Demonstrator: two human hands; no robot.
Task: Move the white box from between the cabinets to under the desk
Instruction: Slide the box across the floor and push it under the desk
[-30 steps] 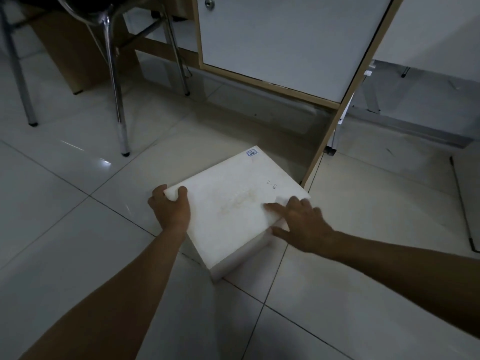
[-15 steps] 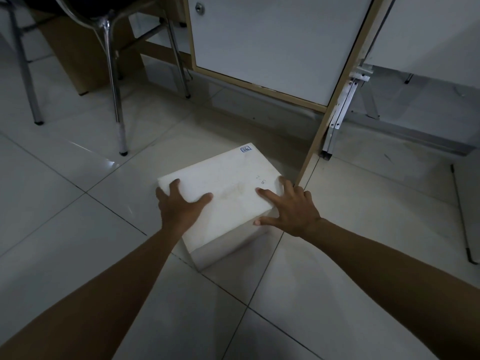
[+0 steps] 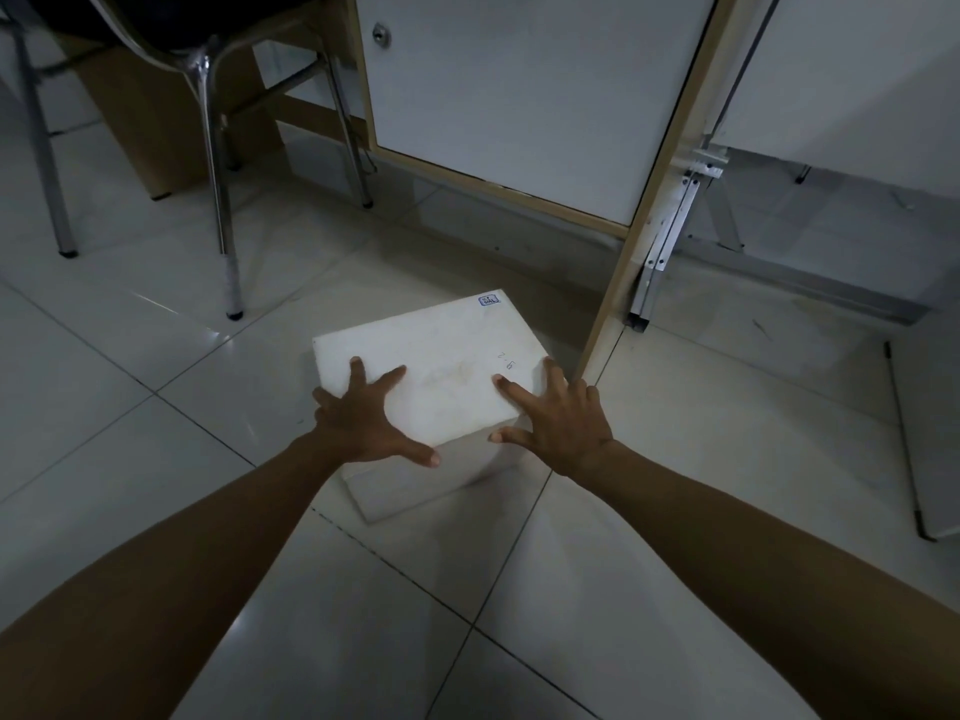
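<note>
The white box [image 3: 441, 350] lies flat on the tiled floor, just in front of the desk's white door panel [image 3: 514, 96] and left of its wooden side panel [image 3: 644, 210]. A small blue label marks its far corner. My left hand [image 3: 363, 423] rests on the box's near left corner, fingers spread, thumb over the near edge. My right hand [image 3: 561, 423] presses on the near right corner, fingers spread too. Neither hand closes around the box; both lie flat against it.
A chair with chrome legs [image 3: 223, 215] stands at the left, close to the desk. Folded metal brackets [image 3: 670, 236] hang on the right of the wooden side panel. A white cabinet edge [image 3: 924, 433] shows at the far right. Glossy floor tiles [image 3: 130, 407] surround the box.
The box has slid away from me toward the desk. My left hand shifted from gripping the left corner to lying flat on top; my right hand moved to the near right corner.
</note>
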